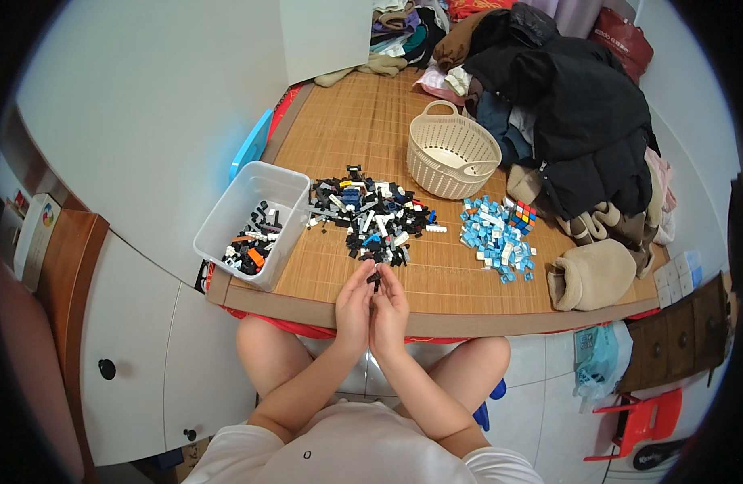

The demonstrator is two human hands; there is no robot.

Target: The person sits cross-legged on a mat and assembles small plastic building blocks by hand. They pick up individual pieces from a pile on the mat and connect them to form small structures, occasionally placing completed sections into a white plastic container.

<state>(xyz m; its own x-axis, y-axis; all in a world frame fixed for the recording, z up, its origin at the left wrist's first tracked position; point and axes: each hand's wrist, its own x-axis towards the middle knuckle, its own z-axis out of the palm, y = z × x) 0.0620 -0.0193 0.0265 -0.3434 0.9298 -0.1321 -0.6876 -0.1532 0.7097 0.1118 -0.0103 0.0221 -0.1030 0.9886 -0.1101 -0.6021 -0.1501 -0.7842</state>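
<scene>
Side by side at the mat's near edge, my left hand (354, 310) and my right hand (390, 310) are cupped together. Small black building bricks (375, 279) rest between them, held by both hands; how many is too small to tell. Just beyond my fingertips spreads a loose pile of building bricks (371, 214), mostly black, white and grey with some blue and yellow. To the left stands a clear plastic box (284, 234) with black, white and orange bricks inside. Light-blue and white small pieces (496, 238) lie heaped to the right.
A beige perforated basket (452, 165) stands behind the piles on the bamboo mat (331, 121). A colourful puzzle cube (522, 217) touches the blue heap. Dark clothes (581, 105) are piled at the far right, with a beige rolled fabric piece (595, 274) nearer. A blue lid (251, 145) leans behind the box.
</scene>
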